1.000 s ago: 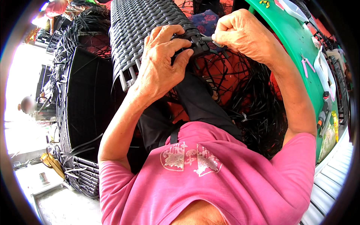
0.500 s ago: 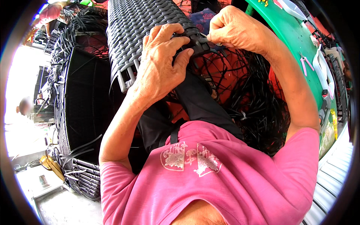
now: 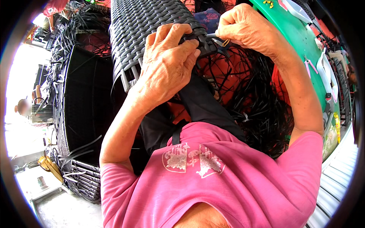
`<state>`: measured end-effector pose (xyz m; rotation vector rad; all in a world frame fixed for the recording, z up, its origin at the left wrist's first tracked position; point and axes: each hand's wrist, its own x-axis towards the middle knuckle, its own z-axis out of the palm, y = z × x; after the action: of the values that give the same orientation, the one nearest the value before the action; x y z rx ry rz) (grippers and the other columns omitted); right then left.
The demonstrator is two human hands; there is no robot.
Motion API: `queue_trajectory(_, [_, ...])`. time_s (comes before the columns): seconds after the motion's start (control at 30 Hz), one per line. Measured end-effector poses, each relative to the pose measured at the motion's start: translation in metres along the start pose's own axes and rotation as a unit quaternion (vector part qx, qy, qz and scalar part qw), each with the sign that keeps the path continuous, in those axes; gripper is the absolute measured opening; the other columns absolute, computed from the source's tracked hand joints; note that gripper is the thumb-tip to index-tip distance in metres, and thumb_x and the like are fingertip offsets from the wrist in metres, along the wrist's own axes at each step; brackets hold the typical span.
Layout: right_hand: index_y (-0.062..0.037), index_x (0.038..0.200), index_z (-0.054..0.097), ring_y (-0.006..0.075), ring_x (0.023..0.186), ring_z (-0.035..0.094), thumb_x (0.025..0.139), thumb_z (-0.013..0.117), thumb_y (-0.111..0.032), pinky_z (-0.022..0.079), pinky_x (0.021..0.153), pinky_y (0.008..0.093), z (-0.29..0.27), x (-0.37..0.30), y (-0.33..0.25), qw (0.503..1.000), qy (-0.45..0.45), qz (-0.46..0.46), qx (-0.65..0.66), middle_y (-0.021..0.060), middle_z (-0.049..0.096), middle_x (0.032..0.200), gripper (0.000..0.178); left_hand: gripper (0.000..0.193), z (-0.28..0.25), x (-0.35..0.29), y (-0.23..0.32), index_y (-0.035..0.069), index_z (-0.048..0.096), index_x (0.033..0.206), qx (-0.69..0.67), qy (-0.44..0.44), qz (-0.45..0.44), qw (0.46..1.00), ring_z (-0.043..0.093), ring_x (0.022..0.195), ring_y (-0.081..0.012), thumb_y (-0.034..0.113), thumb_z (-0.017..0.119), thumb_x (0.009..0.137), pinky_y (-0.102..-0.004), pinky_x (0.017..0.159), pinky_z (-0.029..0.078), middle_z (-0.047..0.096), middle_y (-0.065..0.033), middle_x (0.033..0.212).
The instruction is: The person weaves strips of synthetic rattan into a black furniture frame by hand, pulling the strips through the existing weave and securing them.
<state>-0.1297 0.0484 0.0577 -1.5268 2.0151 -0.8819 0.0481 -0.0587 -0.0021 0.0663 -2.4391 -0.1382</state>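
Note:
A dark grey woven plastic-strip piece point(image 3: 152, 22) lies across the upper middle, with bare frame ends at its near left corner. My left hand point(image 3: 163, 62) rests on its near end, fingers bent over the edge and thumb close to the index finger. To the right, my right hand point(image 3: 249, 30) is closed on a short grey strip point(image 3: 211, 35) that reaches toward the corner of the weave. A small yellowish loop point(image 3: 225, 43) shows just below those fingers; its kind is unclear. The right fingertips are partly hidden.
A large black woven basket-like piece point(image 3: 89, 106) stands on the left. Loose black strips point(image 3: 262, 110) are heaped on the right over a red surface. At the far right is a green table point(image 3: 300, 38) with pink-handled snips point(image 3: 310, 65).
My right hand has shifted slightly up and to the right, and more of the grey strip and the yellowish loop show. My left hand stays on the weave, nearly unmoved.

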Motion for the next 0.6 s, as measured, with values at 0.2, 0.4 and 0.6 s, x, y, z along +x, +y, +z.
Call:
queue_trajectory(0.2, [-0.0002,0.06,0.059,0.0051,0.051,0.045,0.079,0.062,-0.016,0.035,0.046,0.0257,-0.002,0.004,-0.009,0.999,-0.027,0.031,0.001,-0.0021,0.048,0.052,0.025,0.018,0.0,-0.002,0.002,0.001,0.066,0.096,0.013,0.011,-0.008,1.0,0.048,0.105,-0.0298,0.014,0.061,0.084,-0.0384,0.091,0.036,0.053,-0.0114,0.115])
queue_trajectory(0.4, [-0.0074,0.056,0.054,0.0019,0.04,0.037,0.079,0.062,-0.015,0.025,0.038,0.0197,0.003,0.019,0.01,0.996,-0.081,-0.006,0.046,-0.0042,0.041,0.046,0.025,0.018,0.001,-0.003,0.002,0.0,0.066,0.096,0.002,0.014,-0.019,1.0,0.048,0.106,-0.0303,0.012,0.062,0.083,-0.0389,0.092,0.036,0.052,-0.012,0.115])
queue_trajectory(0.6, [-0.0084,0.062,0.058,0.0004,0.039,0.037,0.081,0.065,-0.017,0.025,0.035,0.0161,0.002,0.025,0.014,0.989,-0.125,0.014,0.075,-0.0041,0.045,0.047,0.022,0.018,-0.001,-0.004,0.003,0.0,0.067,0.096,-0.027,0.026,-0.048,0.998,0.049,0.107,-0.0314,0.01,0.063,0.082,-0.0384,0.093,0.037,0.053,-0.0143,0.114])
